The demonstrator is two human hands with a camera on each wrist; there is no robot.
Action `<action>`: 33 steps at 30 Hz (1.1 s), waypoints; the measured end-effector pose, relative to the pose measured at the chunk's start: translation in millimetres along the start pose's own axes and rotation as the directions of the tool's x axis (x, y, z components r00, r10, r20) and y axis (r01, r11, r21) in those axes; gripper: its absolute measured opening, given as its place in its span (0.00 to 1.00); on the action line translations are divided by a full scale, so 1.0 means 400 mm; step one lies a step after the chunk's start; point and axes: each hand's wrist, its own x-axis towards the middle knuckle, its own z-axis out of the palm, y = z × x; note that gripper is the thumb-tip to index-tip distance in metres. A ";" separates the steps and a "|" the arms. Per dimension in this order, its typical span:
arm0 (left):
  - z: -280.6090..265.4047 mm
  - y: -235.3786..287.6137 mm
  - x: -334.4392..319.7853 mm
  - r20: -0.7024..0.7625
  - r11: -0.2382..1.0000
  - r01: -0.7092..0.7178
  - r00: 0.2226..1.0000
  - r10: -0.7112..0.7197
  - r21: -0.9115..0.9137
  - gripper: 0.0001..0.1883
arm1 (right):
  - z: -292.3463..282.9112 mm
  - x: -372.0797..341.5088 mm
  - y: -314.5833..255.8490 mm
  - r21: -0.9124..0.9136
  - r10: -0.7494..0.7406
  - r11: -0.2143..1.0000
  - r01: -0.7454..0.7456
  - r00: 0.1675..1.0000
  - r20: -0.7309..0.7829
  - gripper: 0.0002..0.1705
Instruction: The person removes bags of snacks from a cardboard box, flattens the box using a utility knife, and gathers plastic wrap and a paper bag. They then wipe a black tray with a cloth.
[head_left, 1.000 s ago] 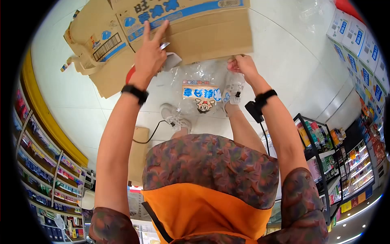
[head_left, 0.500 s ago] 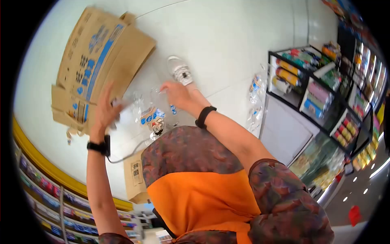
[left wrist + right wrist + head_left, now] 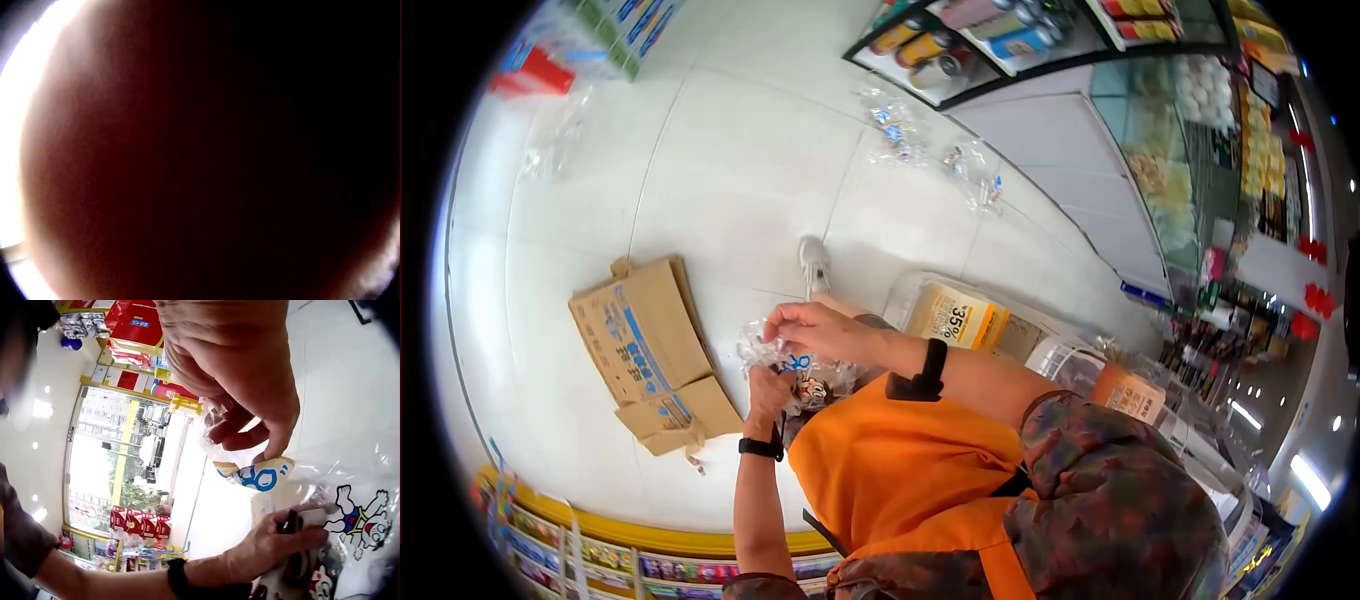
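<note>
A clear plastic bag (image 3: pixel 812 386) with blue lettering and a cartoon child lies gathered before the person's lap. My right hand (image 3: pixel 818 330) grips its upper part, and in the right wrist view the fingers of the right hand (image 3: pixel 250 375) pinch film beside a blue print. Below, my left hand (image 3: pixel 275 540) has its thumb and fingers curled round a small grey-white object (image 3: pixel 310 519) with dark parts, whose kind I cannot tell. In the head view the left hand (image 3: pixel 769 388) is against the bag's near side. The left wrist view is almost wholly dark, blocked at close range.
A flattened cardboard box (image 3: pixel 655 345) lies on the tiled floor to the left. Loose plastic wrappers (image 3: pixel 895 130) are near a black-framed shelf (image 3: pixel 1020 45). A clear bin with a yellow label (image 3: pixel 960 318) stands by the right arm; shelving (image 3: pixel 690 567) runs along the bottom edge.
Both hands left the cardboard, which now lies farther left on the floor. They came together at the plastic bag, now drawn up close to the lap. The head view turned to the right.
</note>
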 end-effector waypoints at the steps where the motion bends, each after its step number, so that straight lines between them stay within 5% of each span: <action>1: 0.005 0.005 0.004 0.031 0.995 0.098 0.995 -0.099 0.036 0.13 | -0.028 -0.044 -0.005 -0.183 -0.071 0.981 0.063 0.997 -0.037 0.10; 4: -0.006 0.000 0.031 0.039 0.994 0.107 0.994 -0.106 -0.024 0.13 | -0.097 -0.183 -0.009 -0.473 -0.189 0.877 0.081 0.965 -0.184 0.13; 7: -0.062 0.092 0.057 0.077 0.989 0.138 0.988 -0.133 -0.056 0.13 | -0.178 -0.257 0.036 -0.431 -0.215 0.901 0.057 0.920 -0.328 0.16; 9: -0.127 0.139 0.042 -0.052 0.992 0.109 0.992 -0.113 -0.060 0.14 | -0.202 -0.312 -0.012 -0.228 -0.121 0.974 0.001 0.850 -0.513 0.19; 10: -0.160 0.153 0.038 -0.109 0.977 0.171 0.977 -0.186 -0.130 0.15 | -0.242 -0.322 -0.008 -0.466 -0.375 0.877 0.116 0.771 -0.514 0.20; 12: -0.223 0.232 0.017 -0.258 0.941 0.288 0.909 -0.328 -0.179 0.15 | -0.317 -0.353 -0.029 -0.454 -0.403 0.885 0.098 0.649 -0.645 0.17; 14: -0.283 0.184 -0.004 -0.382 0.947 0.296 0.866 -0.322 -0.127 0.14 | -0.398 -0.382 -0.044 -0.500 -0.472 0.861 0.096 0.516 -0.714 0.12; 17: -0.380 0.227 -0.038 -0.482 0.907 0.342 0.769 -0.419 -0.244 0.14 | -0.479 -0.428 -0.098 -0.451 -0.471 0.876 0.171 0.507 -0.722 0.10; 22: -0.600 0.346 0.028 -0.591 0.828 0.101 0.653 -0.474 -0.552 0.16 | -0.547 -0.411 -0.219 -0.308 -0.407 0.907 0.287 0.410 -0.816 0.13; 29: -0.890 0.461 0.274 -0.448 0.711 0.057 0.741 -0.500 -0.701 0.10 | -0.581 -0.218 -0.367 -0.464 -0.492 0.868 0.176 0.428 -0.758 0.08; 32: -0.947 0.519 0.430 -0.461 0.689 -0.057 0.782 -0.420 -0.723 0.07 | -0.467 -0.076 -0.525 -0.725 -0.543 0.689 0.013 0.672 -0.503 0.07; 33: -0.953 0.514 0.472 -0.437 0.636 -0.087 0.797 -0.417 -0.767 0.07 | -0.384 -0.012 -0.575 -0.756 -0.560 0.648 0.095 0.732 -0.387 0.08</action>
